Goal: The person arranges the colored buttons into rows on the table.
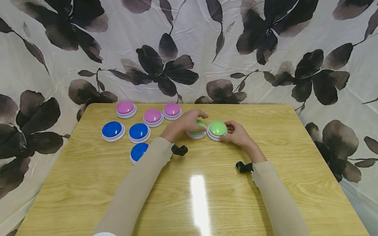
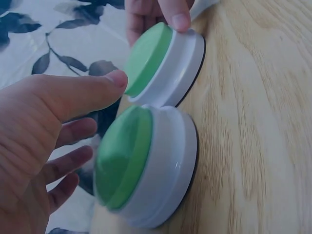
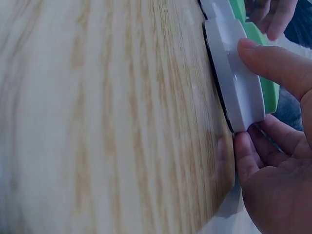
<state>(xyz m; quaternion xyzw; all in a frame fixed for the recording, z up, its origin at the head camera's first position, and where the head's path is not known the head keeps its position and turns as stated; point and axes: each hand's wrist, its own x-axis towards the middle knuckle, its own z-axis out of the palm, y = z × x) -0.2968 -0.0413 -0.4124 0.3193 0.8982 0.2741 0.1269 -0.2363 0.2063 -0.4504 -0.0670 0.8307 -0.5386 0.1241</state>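
Observation:
Two green dome push buttons with white round bases stand side by side on the table, their bases touching or almost so. My left hand [image 1: 186,122] is over the left green button [image 1: 197,135] and partly covers it in the head view. In the left wrist view its thumb and fingers [image 2: 70,161] are spread, apart from that button's dome [image 2: 124,161]. The right green button [image 1: 218,128] is held at its right side by my right hand [image 1: 238,133]. The right wrist view shows the thumb on its white base [image 3: 236,78] and the fingers against the base's edge.
Left of the hands lie several other buttons: pink ones [image 1: 152,116] toward the back edge and blue ones [image 1: 138,131] in front. My left forearm partly covers the nearest blue button [image 1: 138,152]. A floral cloth [image 1: 165,65] hangs behind the wooden table [image 1: 283,137].

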